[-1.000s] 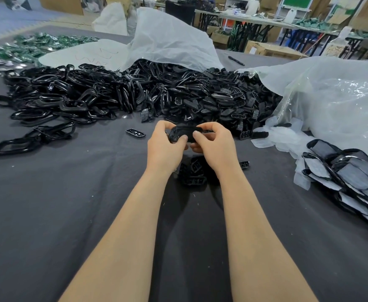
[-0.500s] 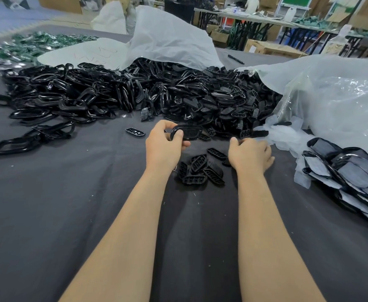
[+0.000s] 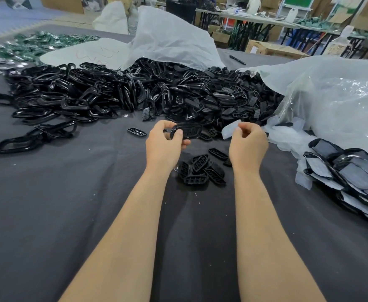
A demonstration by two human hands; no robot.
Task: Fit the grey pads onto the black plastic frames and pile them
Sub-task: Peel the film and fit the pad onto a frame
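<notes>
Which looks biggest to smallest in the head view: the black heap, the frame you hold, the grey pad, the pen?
1. black heap
2. frame in the left hand
3. grey pad in the right hand
4. pen, though it lies far back, so unsure

- The right hand (image 3: 247,144) has let go of the black frame (image 3: 187,130). A second ago it was pressed against the frame beside the left hand (image 3: 164,147), and now the two hands are well apart.
- Half a second ago the right hand lay low and empty near the table on the right. It is now lifted and pinches a grey pad (image 3: 230,131) between thumb and fingertips — level with the frame, not touching it.
- The frame is now held by the left hand alone.
- The small black grille pieces (image 3: 200,171) on the cloth — mostly covered by the hands a second ago — now show fully between the forearms.
</notes>
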